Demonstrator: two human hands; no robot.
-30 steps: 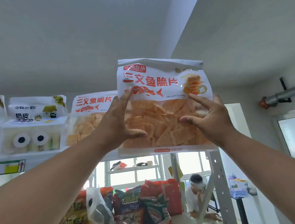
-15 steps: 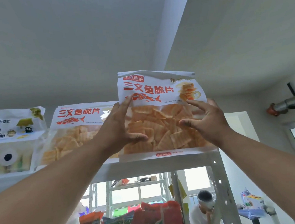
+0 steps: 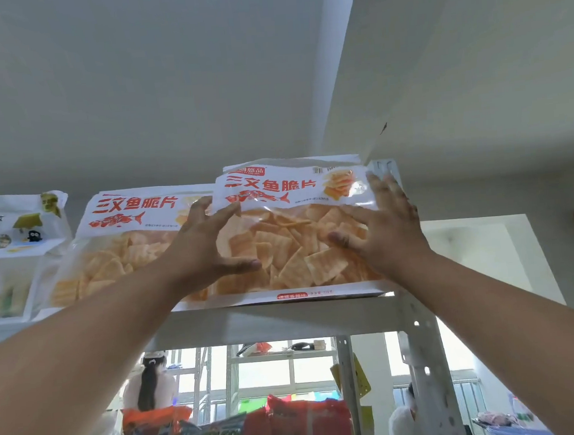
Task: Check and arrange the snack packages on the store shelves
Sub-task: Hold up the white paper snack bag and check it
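A salmon chip package, white on top with red lettering and a clear window full of orange chips, stands upright at the right end of the top shelf. My left hand lies against its left side with spread fingers, thumb across the front. My right hand presses its right side, fingers straight up along the edge. A second, identical salmon chip package stands just to its left, partly overlapped by it.
A white roll-cake package stands further left. The metal shelf post runs down at the right. Colourful snack bags fill the shelf below. A person stands behind the rack. A ceiling beam hangs close above.
The package has come down from the air onto the top shelf, next to its twin. Both hands went with it and have spread wider on its sides.
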